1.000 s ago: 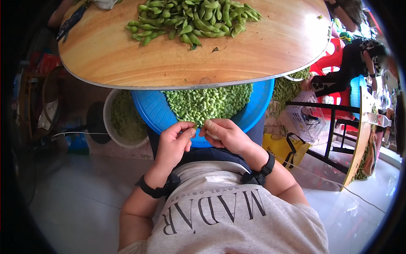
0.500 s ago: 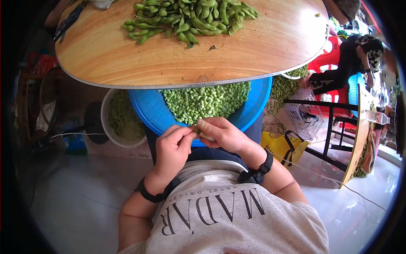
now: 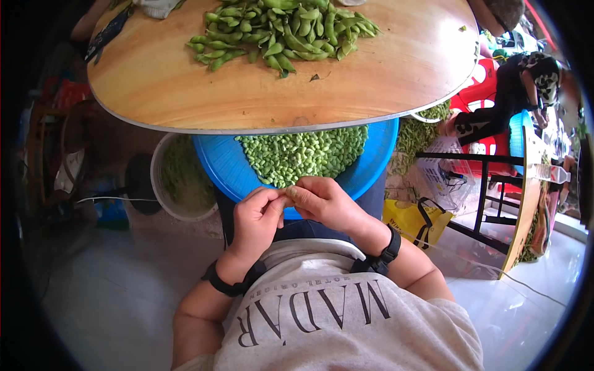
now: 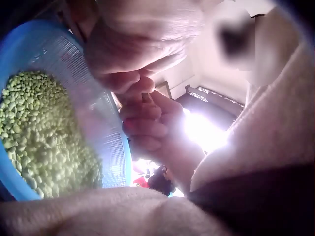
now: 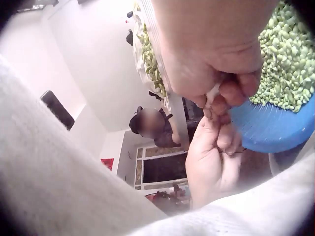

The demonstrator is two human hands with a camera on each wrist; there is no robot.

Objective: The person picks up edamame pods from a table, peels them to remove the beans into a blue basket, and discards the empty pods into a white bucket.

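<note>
My left hand and right hand meet fingertip to fingertip over the near rim of a blue plastic basket. Between them they pinch a soybean pod, mostly hidden by the fingers in the head view. A small brownish bit of the pod shows between the fingertips in the left wrist view. Something pale sticks out from the curled fingers of the right hand in the right wrist view. Shelled green soybeans fill much of the basket, which rests at the lap.
A heap of whole pods lies on the wooden table ahead, its edge overhanging the basket. At left on the floor stands a pale bucket of green scraps. To the right are a yellow bag, a plastic crate and another person.
The fingertips have drawn together, and the green pod that showed between them is now mostly covered. Both hands stay over the basket's near rim; the head view has shifted slightly.
</note>
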